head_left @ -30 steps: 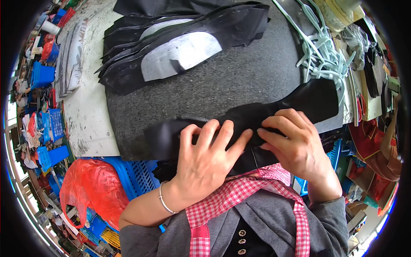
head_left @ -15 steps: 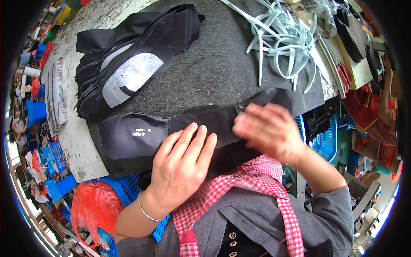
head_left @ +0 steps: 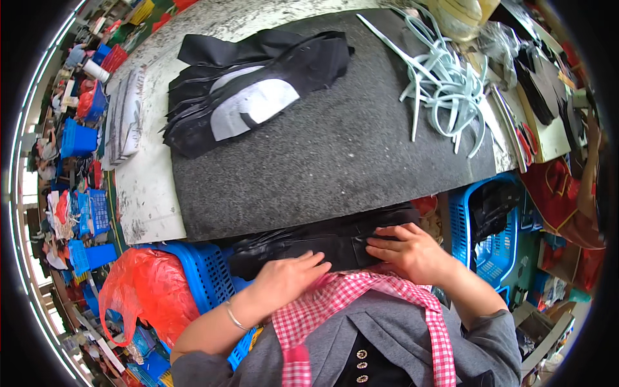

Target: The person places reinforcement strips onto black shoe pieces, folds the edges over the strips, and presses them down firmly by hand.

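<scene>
A pile of flat black leather-like pieces [head_left: 338, 237] lies across my lap, just under the near edge of the table. My left hand [head_left: 291, 278] rests on the near side of the pile with its fingers stretched out. Farther right, my right hand [head_left: 407, 253] lies palm down on the same pieces, fingers extended and slightly bent. Neither hand visibly grips anything; the thumbs are partly hidden. On the table's dark grey mat [head_left: 290, 174], at the far left, sits a second stack of black pieces [head_left: 193, 132] with a whitish rounded patch [head_left: 261, 106] on top.
Pale blue-green strips [head_left: 445, 84] lie tangled at the mat's far right, near red-handled scissors [head_left: 529, 142]. A blue basket [head_left: 461, 222] holding black material stands at right. To my left are another blue basket [head_left: 203, 277] and a red plastic bag [head_left: 151, 290].
The black piece that lay on the mat's near edge under my hands is off the table; both hands are now lower, on the lap pile. The view has shifted, showing more table.
</scene>
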Action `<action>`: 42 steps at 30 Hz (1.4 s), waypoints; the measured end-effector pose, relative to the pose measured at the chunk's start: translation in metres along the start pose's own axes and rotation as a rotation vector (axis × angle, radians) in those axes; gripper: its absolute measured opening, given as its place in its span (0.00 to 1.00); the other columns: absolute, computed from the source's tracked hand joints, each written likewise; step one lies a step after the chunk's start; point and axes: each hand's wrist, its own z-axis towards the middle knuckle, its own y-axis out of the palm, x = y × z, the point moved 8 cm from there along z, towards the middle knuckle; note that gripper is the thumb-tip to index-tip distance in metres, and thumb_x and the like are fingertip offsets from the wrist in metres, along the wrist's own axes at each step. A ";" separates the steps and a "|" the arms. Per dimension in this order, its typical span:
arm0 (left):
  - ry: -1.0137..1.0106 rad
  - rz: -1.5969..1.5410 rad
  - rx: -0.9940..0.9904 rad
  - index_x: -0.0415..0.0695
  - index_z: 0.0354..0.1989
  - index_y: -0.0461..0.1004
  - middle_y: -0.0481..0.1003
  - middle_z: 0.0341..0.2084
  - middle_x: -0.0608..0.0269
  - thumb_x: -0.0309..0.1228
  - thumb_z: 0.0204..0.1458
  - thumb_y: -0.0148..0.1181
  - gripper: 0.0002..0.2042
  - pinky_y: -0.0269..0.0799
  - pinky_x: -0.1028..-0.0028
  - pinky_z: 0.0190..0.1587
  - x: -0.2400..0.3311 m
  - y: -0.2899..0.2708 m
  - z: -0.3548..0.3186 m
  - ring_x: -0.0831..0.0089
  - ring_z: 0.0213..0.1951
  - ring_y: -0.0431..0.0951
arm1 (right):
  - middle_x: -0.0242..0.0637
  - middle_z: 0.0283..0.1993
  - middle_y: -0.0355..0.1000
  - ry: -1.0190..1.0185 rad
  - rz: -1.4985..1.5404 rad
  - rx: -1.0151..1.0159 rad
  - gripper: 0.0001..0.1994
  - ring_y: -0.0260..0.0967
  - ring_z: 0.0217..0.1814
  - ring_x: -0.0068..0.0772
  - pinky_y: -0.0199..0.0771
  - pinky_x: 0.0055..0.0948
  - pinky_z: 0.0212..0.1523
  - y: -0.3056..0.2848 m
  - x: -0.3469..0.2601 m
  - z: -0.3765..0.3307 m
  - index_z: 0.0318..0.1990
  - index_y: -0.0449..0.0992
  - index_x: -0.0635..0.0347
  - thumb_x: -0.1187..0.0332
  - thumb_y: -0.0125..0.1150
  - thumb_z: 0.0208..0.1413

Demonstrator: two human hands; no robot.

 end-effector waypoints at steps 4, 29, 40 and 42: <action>-0.025 0.248 0.580 0.43 0.45 0.86 0.83 0.45 0.57 0.22 0.50 0.76 0.13 0.83 0.59 0.51 -0.001 -0.148 0.058 0.54 0.49 0.84 | 0.40 0.41 0.84 -0.049 0.240 0.190 0.20 0.82 0.44 0.46 0.83 0.42 0.45 -0.081 0.009 0.053 0.59 0.86 0.58 0.65 0.75 0.59; 0.308 0.481 0.662 0.47 0.48 0.90 0.79 0.44 0.69 0.31 0.56 0.70 0.12 0.73 0.59 0.55 0.017 -0.138 0.091 0.67 0.50 0.78 | 0.39 0.44 0.86 0.788 -0.250 0.630 0.11 0.84 0.47 0.41 0.81 0.39 0.53 -0.232 0.189 0.130 0.45 0.85 0.52 0.56 0.72 0.64; 0.129 0.088 0.335 0.49 0.55 0.88 0.85 0.39 0.68 0.27 0.51 0.77 0.20 0.72 0.64 0.50 0.006 -0.084 0.059 0.70 0.43 0.86 | 0.31 0.32 0.75 0.268 0.410 0.507 0.08 0.73 0.35 0.22 0.68 0.22 0.37 -0.193 -0.002 0.112 0.41 0.81 0.66 0.69 0.70 0.64; 0.052 -0.139 0.386 0.47 0.58 0.85 0.86 0.42 0.66 0.29 0.50 0.79 0.24 0.75 0.63 0.52 0.007 -0.102 0.062 0.70 0.44 0.86 | 0.46 0.32 0.78 0.214 0.552 0.245 0.05 0.81 0.32 0.49 0.78 0.40 0.35 -0.161 -0.009 0.120 0.42 0.78 0.64 0.76 0.70 0.64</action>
